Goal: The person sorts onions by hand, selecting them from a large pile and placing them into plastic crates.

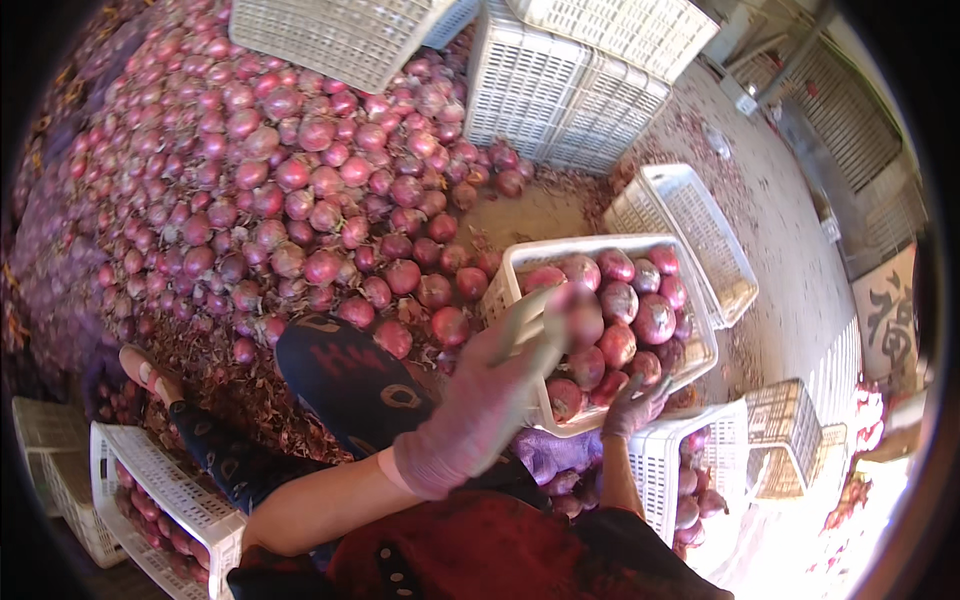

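Observation:
In front of me a white plastic crate (517, 262) is filled with red onions (619, 302). My left hand (499, 379), in a pale, stained work glove, reaches over the crate's left part. Its fingers are around a red onion (576, 319); both are blurred by motion. My right hand (637, 409), also gloved, is at the crate's near right rim. Its fingertips touch or nearly touch an onion (643, 367) there, and whether they grip it is unclear. To the left spreads a large heap of red onions (292, 176) with loose dry skins.
Stacked white crates (525, 90) stand behind the heap. An upright crate (709, 232) leans beyond the filled one. Crates holding onions stand at right (652, 480) and lower left (169, 480). A purple mesh bag (555, 452) lies below the filled crate.

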